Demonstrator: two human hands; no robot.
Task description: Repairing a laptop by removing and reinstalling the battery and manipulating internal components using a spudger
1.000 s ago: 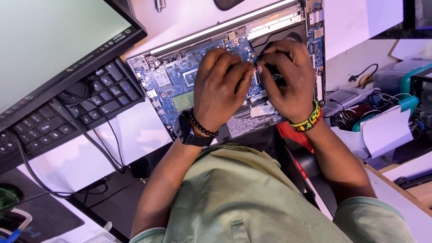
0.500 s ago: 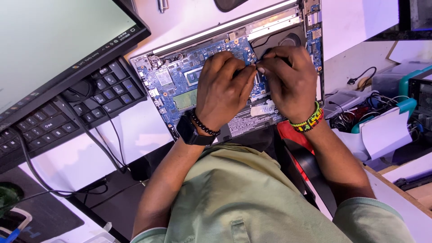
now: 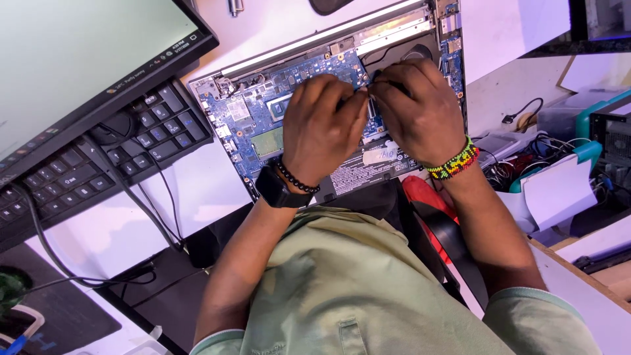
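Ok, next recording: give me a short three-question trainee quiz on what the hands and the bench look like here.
1. True or false: both hands rest on the opened laptop's blue circuit board.
2. Which wrist wears the black watch? A) left B) right C) neither
3. Fill in: the black keyboard lies partly under the ______.

Key
1. True. The left hand and right hand meet fingertip to fingertip over the board, near the middle of the laptop.
2. A. The right wrist has a multicoloured beaded bracelet instead.
3. monitor, whose lower edge overhangs the keys.
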